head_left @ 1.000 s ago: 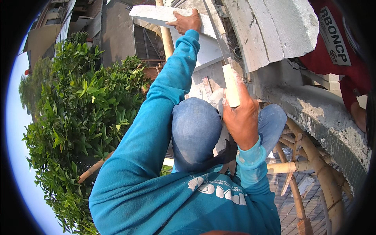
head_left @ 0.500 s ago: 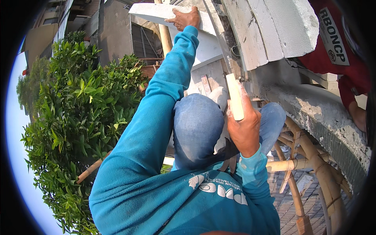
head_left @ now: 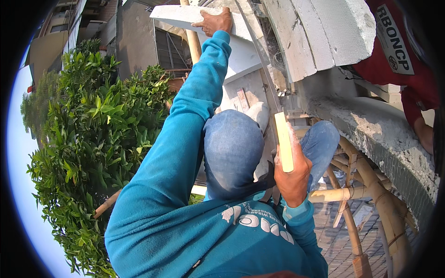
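Observation:
My right hand [head_left: 294, 173] is closed around the pale wooden handle [head_left: 284, 143] of a handsaw. Its long thin blade [head_left: 263, 65] stretches away from me, along the right end of a white lightweight block [head_left: 178, 16]. At the far end of my outstretched arm, my left hand [head_left: 215, 22] grips the top of this block, fingers bent and apart. Below the block is another white block face [head_left: 238, 58]; whether the two are one piece I cannot tell. The saw's far tip is out of view or hidden.
White blocks [head_left: 320, 32] stand at the upper right, beside a person in a red sleeve [head_left: 417, 102]. A rough concrete ledge [head_left: 371, 125] curves down the right. Bamboo scaffold poles [head_left: 384, 204] cross above a tiled roof [head_left: 338, 245]. Leafy branches [head_left: 102, 125] fill the left.
My right hand has drawn the saw back toward me and slightly right. My left hand stays on the block.

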A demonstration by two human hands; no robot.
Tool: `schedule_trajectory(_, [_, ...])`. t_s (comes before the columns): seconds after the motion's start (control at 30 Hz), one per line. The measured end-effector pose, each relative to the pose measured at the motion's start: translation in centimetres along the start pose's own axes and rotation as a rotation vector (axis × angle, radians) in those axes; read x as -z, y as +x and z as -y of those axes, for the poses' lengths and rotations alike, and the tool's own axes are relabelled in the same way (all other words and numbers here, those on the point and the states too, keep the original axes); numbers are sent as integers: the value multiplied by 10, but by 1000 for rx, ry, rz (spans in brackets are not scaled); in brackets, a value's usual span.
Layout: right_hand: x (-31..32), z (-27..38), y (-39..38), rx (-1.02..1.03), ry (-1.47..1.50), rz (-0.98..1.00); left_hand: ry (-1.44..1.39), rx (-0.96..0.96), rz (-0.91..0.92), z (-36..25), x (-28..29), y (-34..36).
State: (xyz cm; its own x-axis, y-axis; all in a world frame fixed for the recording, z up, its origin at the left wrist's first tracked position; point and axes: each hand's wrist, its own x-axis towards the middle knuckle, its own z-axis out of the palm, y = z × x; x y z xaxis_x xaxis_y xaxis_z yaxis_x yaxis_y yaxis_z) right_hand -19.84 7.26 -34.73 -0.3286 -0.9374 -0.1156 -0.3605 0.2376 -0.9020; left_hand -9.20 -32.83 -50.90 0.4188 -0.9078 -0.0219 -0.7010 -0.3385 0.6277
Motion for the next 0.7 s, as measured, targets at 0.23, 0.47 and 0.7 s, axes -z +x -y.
schedule_trajectory(0.23, [-14, 9, 63, -173, -60, 174, -17, -7, -9, -6, 0, -10])
schedule_trajectory(0.47, [15, -46, -41, -110, -131, -8, 25, -12, 59, -18, 10, 9])
schedule_trajectory(0.7, [-4, -15, 42, 69, 122, -80, -14, -41, 1, 2, 4, 4])
